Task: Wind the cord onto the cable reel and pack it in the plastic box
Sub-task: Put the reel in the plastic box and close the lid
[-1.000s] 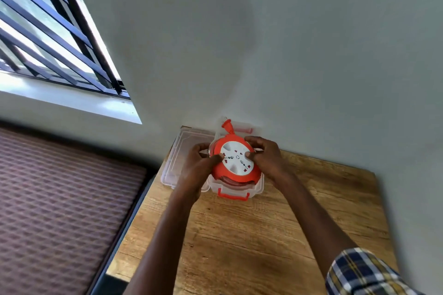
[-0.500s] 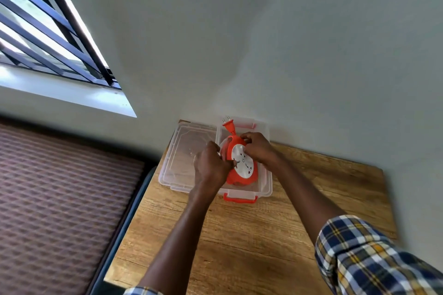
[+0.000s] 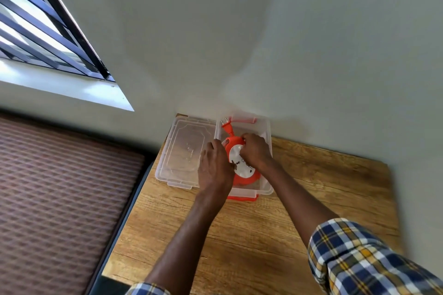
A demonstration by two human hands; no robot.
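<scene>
The orange cable reel [image 3: 249,176] with a white socket face sits inside the clear plastic box [image 3: 267,170] at the table's far edge, against the wall. Its orange plug [image 3: 227,126] sticks up toward the box's back left corner. My left hand [image 3: 214,167] grips the reel's left rim. My right hand [image 3: 255,153] holds the reel's top and covers part of the white face. The wound cord is mostly hidden by the reel and my hands.
The box's clear lid [image 3: 184,153] lies flat to the left of the box. The box has orange latches at front [image 3: 242,197] and back. The wooden table [image 3: 311,199] ends at the left above a patterned mat [image 3: 60,187]. A barred window [image 3: 36,31] is upper left.
The reel has gone from above the box down into it, tilting as it went. Both hands followed it down and still grip it.
</scene>
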